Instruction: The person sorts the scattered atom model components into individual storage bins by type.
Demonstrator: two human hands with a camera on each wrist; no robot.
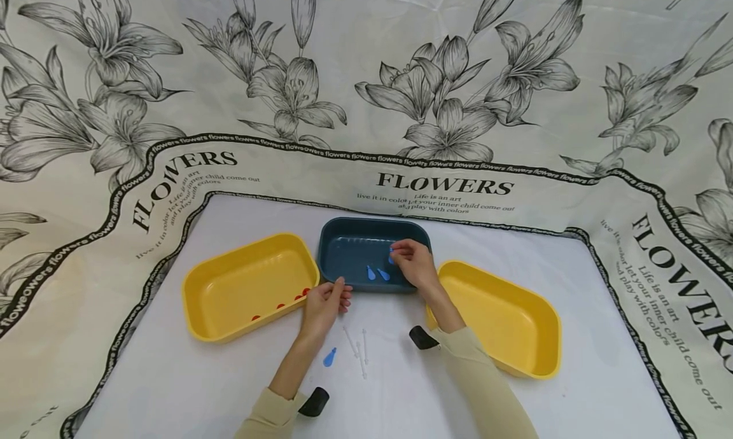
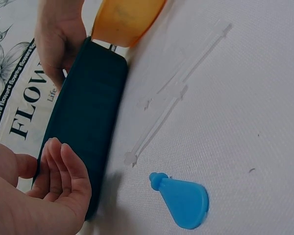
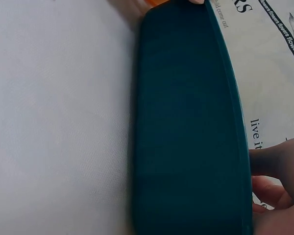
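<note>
A dark blue tray (image 1: 357,243) stands between the hands. My left hand (image 1: 324,305) is at its near left corner, thumb and fingers on either side of the rim in the left wrist view. Over the tray's right part, my right hand (image 1: 415,262) pinches a small blue plastic piece (image 1: 391,257), mostly covered by the fingers. Two flat, pear-shaped blue pieces (image 1: 383,274) lie on the tray floor. Another blue pear-shaped piece (image 2: 183,200), with a knob at its narrow end, lies on the white cloth near the left forearm.
Several thin clear plastic sticks (image 1: 365,347) lie on the cloth between the forearms. A yellow tray (image 1: 229,286) at the left has several small red pieces (image 1: 280,306) along its near side. A second yellow tray (image 1: 515,305) stands at the right, partly behind the right forearm.
</note>
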